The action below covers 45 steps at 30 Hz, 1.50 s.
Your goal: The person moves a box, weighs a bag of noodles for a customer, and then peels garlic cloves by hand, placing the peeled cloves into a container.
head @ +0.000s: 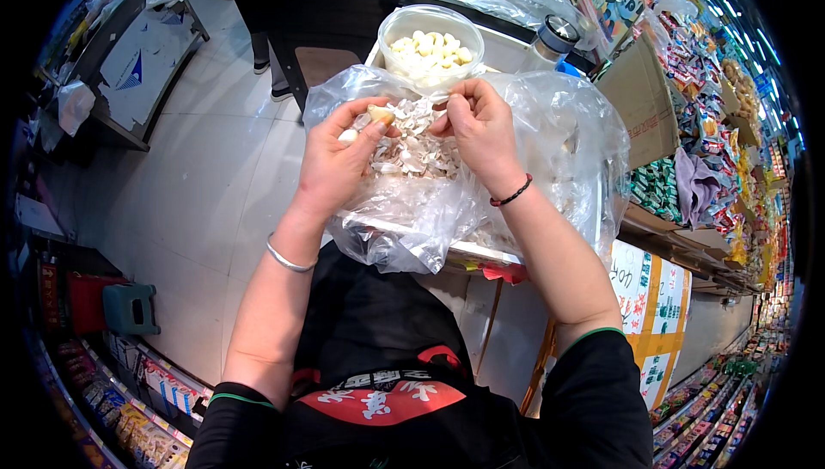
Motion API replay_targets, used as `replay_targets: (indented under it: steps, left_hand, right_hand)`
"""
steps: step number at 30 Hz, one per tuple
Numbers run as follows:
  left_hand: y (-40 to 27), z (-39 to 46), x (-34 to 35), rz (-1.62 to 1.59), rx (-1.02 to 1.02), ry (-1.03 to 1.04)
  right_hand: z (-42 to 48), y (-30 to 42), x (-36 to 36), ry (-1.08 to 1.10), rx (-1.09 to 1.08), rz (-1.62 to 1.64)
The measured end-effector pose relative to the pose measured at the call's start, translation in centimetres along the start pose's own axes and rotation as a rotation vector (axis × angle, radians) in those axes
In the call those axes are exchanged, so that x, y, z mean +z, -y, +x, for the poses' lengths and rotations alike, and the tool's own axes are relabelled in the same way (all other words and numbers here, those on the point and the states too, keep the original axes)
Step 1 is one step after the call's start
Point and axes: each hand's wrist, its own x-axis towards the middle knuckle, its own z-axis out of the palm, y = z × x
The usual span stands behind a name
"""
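Observation:
My left hand (pixel 348 140) holds a garlic clove (pixel 380 113) between thumb and fingers, with a pale peeled clove (pixel 349 136) also against its fingers. To the right, my right hand (pixel 474 117) has its thumb and index finger pinched together on a pale scrap that looks like garlic skin (pixel 441 96). Loose garlic skins (pixel 416 153) lie in a heap between and below the hands, on a clear plastic bag (pixel 548 140). Just beyond the hands stands a round clear plastic tub (pixel 478 50) with several peeled garlic cloves (pixel 432 50) inside.
A lidded clear jar (pixel 548 43) stands right of the tub, near a dark-edged counter (pixel 309 1). An open cardboard box (pixel 644 108) and packaged snacks (pixel 709 114) are on the right. A taped white box (pixel 651 321) sits below them. At the lower left is a green plastic stool (pixel 129 309).

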Motion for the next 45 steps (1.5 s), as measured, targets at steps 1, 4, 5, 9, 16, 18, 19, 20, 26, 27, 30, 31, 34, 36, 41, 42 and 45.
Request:
replay_targets:
  steps: [1, 4, 5, 9, 16, 18, 19, 20, 26, 27, 30, 31, 34, 36, 41, 42, 45]
  left_hand:
    - [-0.1, 0.0, -0.1, 0.016, -0.026, -0.004]
    - [0.3, 0.1, -0.2, 0.013, -0.01, 0.024]
    - [0.3, 0.0, 0.0, -0.003, -0.012, 0.02]
    - [1.3, 0.1, 0.2, 0.054, 0.003, -0.006]
    - [0.9, 0.3, -0.2, 0.099, -0.106, 0.087]
    - [1.1, 0.2, -0.3, 0.065, -0.096, 0.068]
    - [1.2, 0.3, -0.3, -0.002, -0.071, 0.046]
    - [1.2, 0.6, -0.2, -0.069, -0.047, 0.022]
    - [1.9, 0.8, 0.2, 0.257, 0.294, -0.032]
    - [1.5, 0.7, 0.2, 0.3, 0.297, -0.02]
    - [1.2, 0.5, 0.0, 0.394, 0.328, -0.011]
    - [1.1, 0.4, 0.2, 0.405, 0.352, -0.028]
    - [0.9, 0.3, 0.4, 0.43, 0.389, -0.037]
    - [0.8, 0.2, 0.4, 0.433, 0.381, -0.024]
    - [0.8, 0.2, 0.3, 0.434, 0.325, 0.012]
    - [0.8, 0.2, 0.3, 0.438, 0.327, 0.016]
    - [0.8, 0.2, 0.2, 0.448, 0.324, 0.023]
  right_hand:
    - [0.0, -0.2, -0.3, 0.065, 0.017, -0.123]
    - [-0.4, 0.4, -0.4, 0.221, 0.013, -0.598]
    - [-0.8, 0.7, 0.1, 0.213, -0.113, -0.569]
    - [-1.7, 1.8, 1.1, 0.306, -0.41, -0.546]
    - [-1.5, 0.2, 1.5, 0.32, -0.555, -0.719]
    - [-1.5, 0.7, 1.6, 0.246, -0.465, -0.637]
    - [-1.8, 0.9, 1.5, 0.209, -0.412, -0.597]
    - [-1.4, 1.0, 1.4, 0.166, -0.378, -0.574]
    - [-1.3, 0.4, 1.1, 0.171, -0.326, -0.493]
    - [-1.3, 0.6, 1.2, 0.177, -0.346, -0.488]
    - [-1.6, 1.0, 1.2, 0.206, -0.303, -0.552]
    - [-1.6, 1.1, 1.2, 0.206, -0.312, -0.56]
    - [-1.6, 1.1, 1.1, 0.206, -0.332, -0.591]
    - [-1.7, 0.9, 1.0, 0.212, -0.338, -0.618]
    - [-1.6, 0.7, 0.8, 0.226, -0.409, -0.686]
    - [-1.6, 0.8, 0.8, 0.234, -0.406, -0.704]
    - [-1.7, 1.0, 0.8, 0.25, -0.416, -0.736]
